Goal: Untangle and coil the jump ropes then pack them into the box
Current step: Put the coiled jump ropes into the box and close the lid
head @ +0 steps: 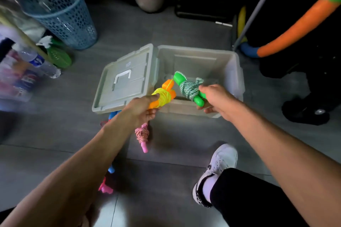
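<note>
The left hand (pixel 143 109) grips the orange rope (pixel 164 95), a coiled bundle with yellow cord wound round orange handles, fingers curled about its lower end. The right hand (pixel 212 97) holds the green rope (pixel 189 88), a bundle of pale green cord wound on bright green handles, pinched from the right side. Both bundles hang over the near left part of the open box (pixel 230 72), their upper ends almost touching.

The lid (pixel 125 83) lies flat on the floor just left of the box, touching its wall, handle up. Below the left hand a pink rope (pixel 142 137) lies coiled on the floor, just in front of the box. Blue handles (pixel 111 168) and a further pink piece (pixel 105 188) peep out from behind the left forearm, which hides most of them. A blue basket (pixel 60 14) stands well back on the left, and a white shoe (pixel 219 164) rests on the floor near the right arm.

The orange rope's long axis runs from lower left to upper right, away from the hand. The green rope slants the other way, its top end to the upper left, its bottom end toward the near wall of the box.
</note>
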